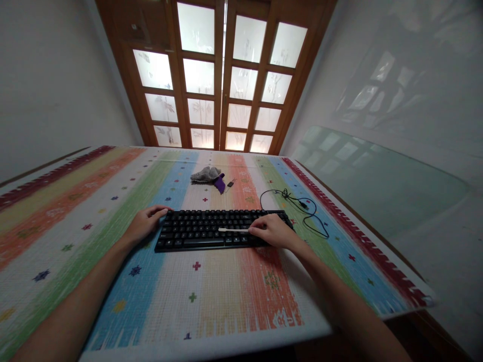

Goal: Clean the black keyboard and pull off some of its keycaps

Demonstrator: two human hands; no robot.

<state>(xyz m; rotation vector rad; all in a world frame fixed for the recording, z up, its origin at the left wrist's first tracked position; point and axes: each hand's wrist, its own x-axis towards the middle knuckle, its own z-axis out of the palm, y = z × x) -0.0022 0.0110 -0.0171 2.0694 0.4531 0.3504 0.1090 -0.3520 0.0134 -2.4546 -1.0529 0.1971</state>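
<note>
Keyboard (219, 229) lies flat on the striped counter (113, 201) between both hands. The left hand (145, 223) rests loosely open on its left end; the right hand (269, 230) pinches a swab (232, 230), tip over the middle keys. Cleaning seems underway, how many keys are done being unclear. Beyond the hands lie a cloth (207, 175) and the cable (302, 206); dirt is too small to see.
</note>
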